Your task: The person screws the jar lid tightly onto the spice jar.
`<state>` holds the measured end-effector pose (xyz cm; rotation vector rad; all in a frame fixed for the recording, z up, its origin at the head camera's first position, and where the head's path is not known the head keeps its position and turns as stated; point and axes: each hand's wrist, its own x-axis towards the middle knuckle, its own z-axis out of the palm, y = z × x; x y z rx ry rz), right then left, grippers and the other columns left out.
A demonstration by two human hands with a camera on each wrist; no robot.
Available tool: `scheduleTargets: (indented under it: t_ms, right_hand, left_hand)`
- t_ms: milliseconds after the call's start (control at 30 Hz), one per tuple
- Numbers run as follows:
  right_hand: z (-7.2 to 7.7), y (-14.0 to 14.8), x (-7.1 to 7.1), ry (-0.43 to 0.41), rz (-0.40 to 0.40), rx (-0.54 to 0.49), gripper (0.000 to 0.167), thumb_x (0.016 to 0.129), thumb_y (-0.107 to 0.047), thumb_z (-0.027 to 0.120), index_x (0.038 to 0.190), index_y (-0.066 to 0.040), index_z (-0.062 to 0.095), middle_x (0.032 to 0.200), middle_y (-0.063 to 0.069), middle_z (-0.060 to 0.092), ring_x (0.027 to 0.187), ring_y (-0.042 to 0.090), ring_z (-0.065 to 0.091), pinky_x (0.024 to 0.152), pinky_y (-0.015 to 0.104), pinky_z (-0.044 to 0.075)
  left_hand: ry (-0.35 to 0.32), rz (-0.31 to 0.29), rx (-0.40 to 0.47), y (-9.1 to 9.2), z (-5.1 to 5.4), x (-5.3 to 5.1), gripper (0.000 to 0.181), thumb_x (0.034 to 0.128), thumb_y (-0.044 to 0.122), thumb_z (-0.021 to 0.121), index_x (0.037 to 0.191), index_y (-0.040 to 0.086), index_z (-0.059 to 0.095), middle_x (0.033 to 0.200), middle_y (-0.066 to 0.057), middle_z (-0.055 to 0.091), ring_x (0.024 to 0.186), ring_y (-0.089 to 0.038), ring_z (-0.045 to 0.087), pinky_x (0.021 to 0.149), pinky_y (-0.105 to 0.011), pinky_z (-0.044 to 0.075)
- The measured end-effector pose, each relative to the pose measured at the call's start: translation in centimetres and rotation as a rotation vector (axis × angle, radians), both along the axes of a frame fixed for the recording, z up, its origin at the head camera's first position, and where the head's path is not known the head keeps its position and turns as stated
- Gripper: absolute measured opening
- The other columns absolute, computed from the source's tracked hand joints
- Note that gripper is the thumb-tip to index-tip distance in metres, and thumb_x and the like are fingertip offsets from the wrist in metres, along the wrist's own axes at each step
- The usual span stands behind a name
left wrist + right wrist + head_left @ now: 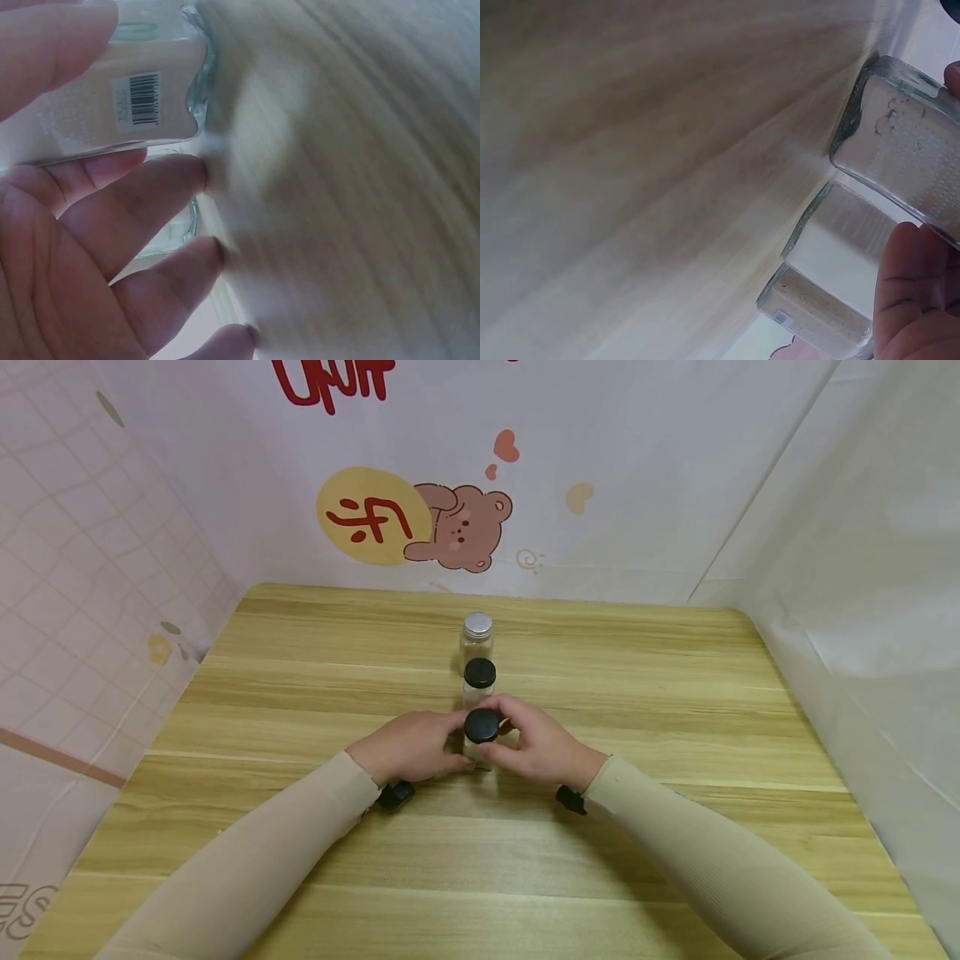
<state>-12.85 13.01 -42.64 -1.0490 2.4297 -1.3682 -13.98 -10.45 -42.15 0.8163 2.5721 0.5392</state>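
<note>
Three glass spice jars stand in a row running away from me. The nearest spice jar (482, 727) has a black lid and pale contents; a barcode label shows on its side in the left wrist view. My left hand (416, 746) holds its body from the left between thumb and fingers. From the right, my right hand (543, 747) grips it near the top, thumb in front and fingers behind. Just behind it is a second black-lidded jar (480, 674) with white contents (840, 240). Farthest back stands the silver-lidded jar (477, 627), its contents tan (810, 307).
The jars stand on a wood-grain table (637, 693). A white wall covering (637, 435) with a printed bear (465, 531) rises along the back edge, and pale sheets border both sides. Dark wrist devices (396, 795) sit under both forearms.
</note>
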Motion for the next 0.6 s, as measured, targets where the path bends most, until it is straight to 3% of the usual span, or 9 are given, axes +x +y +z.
scheduleTargets:
  t_ms: [300, 600]
  right_hand:
    - [0.15, 0.16, 0.08, -0.005, 0.002, 0.004, 0.050, 0.096, -0.008, 0.072, 0.142, -0.005, 0.054, 0.133, 0.008, 0.067, 0.112, 0.021, 0.066, 0.098, 0.047, 0.057]
    - [-0.02, 0.00, 0.01, -0.003, 0.003, -0.011, 0.034, 0.097, -0.011, 0.074, 0.129, -0.011, 0.061, 0.122, 0.002, 0.068, 0.112, 0.017, 0.066, 0.096, 0.043, 0.057]
  left_hand:
    - [0.003, -0.009, 0.009, 0.02, 0.17, 0.07, 0.052, 0.0960, 0.045, 0.076, 0.142, 0.030, 0.059, 0.132, -0.004, 0.073, 0.117, -0.023, 0.070, 0.102, -0.046, 0.055]
    - [-0.007, 0.000, 0.009, 0.04, 0.23, 0.11, 0.052, 0.0963, 0.045, 0.076, 0.143, 0.031, 0.059, 0.133, -0.004, 0.072, 0.118, -0.023, 0.069, 0.103, -0.046, 0.055]
